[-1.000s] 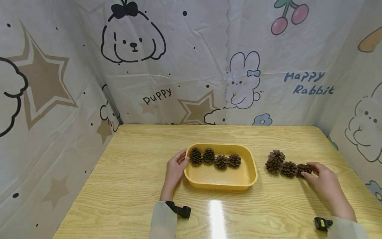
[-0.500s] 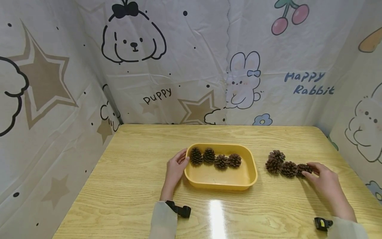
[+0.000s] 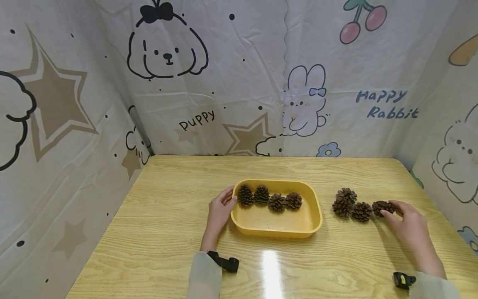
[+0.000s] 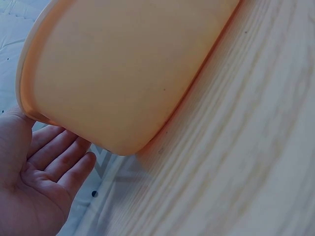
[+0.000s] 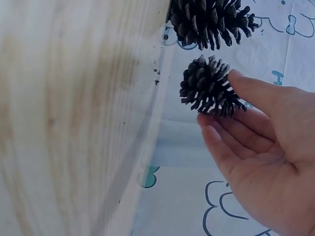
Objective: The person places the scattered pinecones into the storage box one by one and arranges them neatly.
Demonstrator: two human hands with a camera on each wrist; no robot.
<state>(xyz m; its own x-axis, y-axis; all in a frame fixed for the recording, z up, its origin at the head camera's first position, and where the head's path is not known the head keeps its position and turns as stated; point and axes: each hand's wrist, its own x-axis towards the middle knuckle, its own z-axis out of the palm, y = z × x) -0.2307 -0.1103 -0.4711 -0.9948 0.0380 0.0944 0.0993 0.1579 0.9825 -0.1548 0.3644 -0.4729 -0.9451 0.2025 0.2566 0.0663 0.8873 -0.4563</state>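
Between the thumb and fingers of my right hand (image 3: pixel 408 224) is a brown pine cone (image 3: pixel 381 208), pinched at its right side. In the right wrist view this cone (image 5: pixel 209 88) is raised off the tabletop, scales spread. My left hand (image 3: pixel 220 209) holds the left end of a yellow plastic tub (image 3: pixel 276 233). The left wrist view has the thumb at the tub's rim (image 4: pixel 22 73) and the fingers against the outside of its wall. Inside the tub, several pine cones (image 3: pixel 276 202) lie in a row along the back.
Three more pine cones (image 3: pixel 361 211) lie clustered on the wooden table (image 3: pixel 168 199), right of the tub and left of the held cone. Patterned cloth (image 3: pixel 239 83) hangs behind the table and at both sides.
The right hand has lifted its pine cone slightly up and to the right, apart from the neighbouring cones. The left hand and tub have stayed put.
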